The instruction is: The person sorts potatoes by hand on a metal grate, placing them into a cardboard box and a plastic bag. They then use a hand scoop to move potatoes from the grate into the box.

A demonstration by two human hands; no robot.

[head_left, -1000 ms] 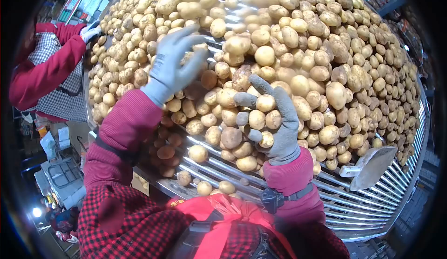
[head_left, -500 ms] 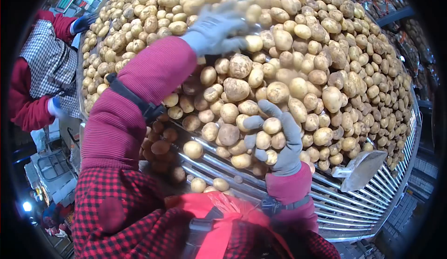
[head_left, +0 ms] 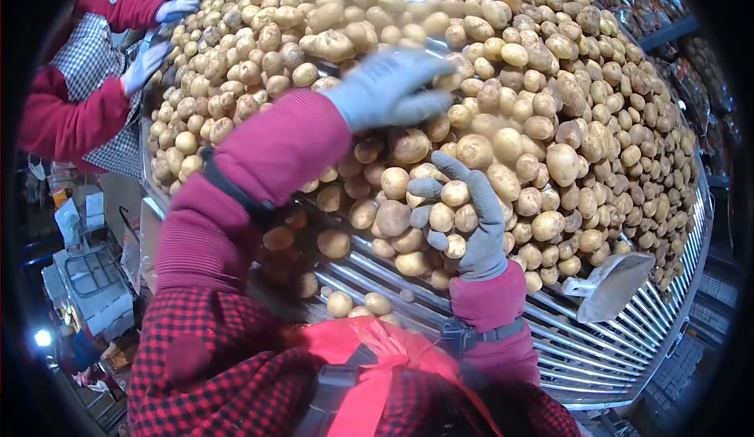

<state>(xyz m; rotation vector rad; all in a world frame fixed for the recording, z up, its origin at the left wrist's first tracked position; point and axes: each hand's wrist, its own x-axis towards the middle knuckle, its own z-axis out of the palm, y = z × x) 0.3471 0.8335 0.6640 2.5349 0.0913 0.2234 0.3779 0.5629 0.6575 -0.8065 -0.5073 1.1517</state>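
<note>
My left hand [head_left: 393, 87], in a pale grey glove and blurred by motion, reaches over the heap of potatoes [head_left: 597, 138]. Its fingers are stretched out, with the thumb apart, close above the potatoes. Nearer to me, my right hand [head_left: 471, 221], in a darker grey glove, has its fingers curled around several small potatoes [head_left: 442, 218]. Those potatoes rest against its palm and fingers. Between the hands and my body, a few potatoes [head_left: 339, 304] lie on the metal bars [head_left: 400, 284].
At the upper left a person [head_left: 86, 91] in a checked apron has both gloved hands at the heap's edge. A scoop-like tool [head_left: 616, 288] lies on the bars at the right. Grey crates [head_left: 94, 288] stand at the lower left.
My left hand has moved right and slightly down, and some potatoes beneath it have shifted. My right hand stays nearly in place with its potatoes. The other person's hands have moved onto the heap's edge.
</note>
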